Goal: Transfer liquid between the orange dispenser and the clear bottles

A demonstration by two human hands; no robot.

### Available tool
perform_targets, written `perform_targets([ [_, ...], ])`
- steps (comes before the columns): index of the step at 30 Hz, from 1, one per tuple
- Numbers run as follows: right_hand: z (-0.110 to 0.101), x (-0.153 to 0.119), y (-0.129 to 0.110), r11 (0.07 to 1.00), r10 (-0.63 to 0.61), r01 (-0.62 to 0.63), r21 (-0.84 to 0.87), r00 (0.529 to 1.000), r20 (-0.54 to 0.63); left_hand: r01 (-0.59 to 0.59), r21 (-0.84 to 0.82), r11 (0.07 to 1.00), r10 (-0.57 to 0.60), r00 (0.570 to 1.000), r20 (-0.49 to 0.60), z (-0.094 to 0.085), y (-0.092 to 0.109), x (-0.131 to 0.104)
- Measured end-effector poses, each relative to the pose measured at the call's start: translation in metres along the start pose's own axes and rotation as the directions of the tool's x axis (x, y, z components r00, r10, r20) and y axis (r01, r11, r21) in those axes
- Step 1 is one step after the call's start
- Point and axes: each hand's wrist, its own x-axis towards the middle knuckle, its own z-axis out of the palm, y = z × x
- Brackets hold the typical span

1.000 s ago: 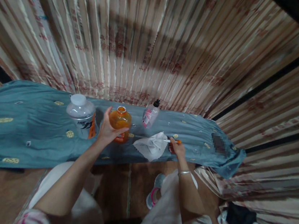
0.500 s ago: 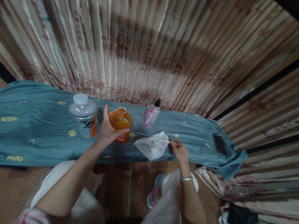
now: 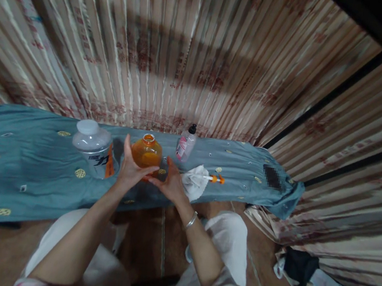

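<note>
An orange bottle (image 3: pixel 148 151) with an uncapped neck stands on the teal cloth. My left hand (image 3: pixel 132 166) is around its left and front side, thumb and fingers spread against it. My right hand (image 3: pixel 172 180) is at the bottle's lower right, its thumb and fingers apart; whether it touches the bottle I cannot tell. To the right lies a crumpled white cloth (image 3: pixel 195 183), with an orange and white pump head (image 3: pixel 216 178) resting on it and sticking out to the right.
Left of the orange bottle stands a large clear jar (image 3: pixel 95 152) with a white lid. Behind is a small pink-labelled bottle (image 3: pixel 186 144) with a black cap. A pixelated dark object (image 3: pixel 272 177) lies on the teal cloth's (image 3: pixel 46 153) right end.
My right hand has let go of the orange pump head, leaving it on the white cloth, and moved left to the orange bottle. The view has shifted slightly right.
</note>
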Motion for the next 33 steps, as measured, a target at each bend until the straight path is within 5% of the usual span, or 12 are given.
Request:
perform_targets([
  [6, 0.025, 0.019, -0.008, 0.999, 0.024, -0.024, 0.046, 1.000, -0.002, -0.005, -0.029, 1.000, 0.006, 1.000, 0.025, 0.000, -0.006, 0.001],
  [16, 0.038, 0.017, -0.008, 1.000, -0.003, 0.004, 0.015, 0.999, -0.044, -0.016, -0.036, 0.999, 0.019, 0.994, 0.108, -0.014, -0.002, -0.022],
  [25, 0.052, 0.037, -0.025, 0.993, 0.109, -0.112, -0.020, 0.986, -0.126, -0.054, 0.087, 0.995, 0.046, 0.995, 0.092, -0.028, -0.025, -0.046],
  [33, 0.069, 0.042, -0.036, 0.987, 0.146, -0.152, -0.042, 0.981, -0.124, -0.144, 0.200, 0.969, 0.114, 0.982, 0.153, -0.050, -0.022, -0.074],
])
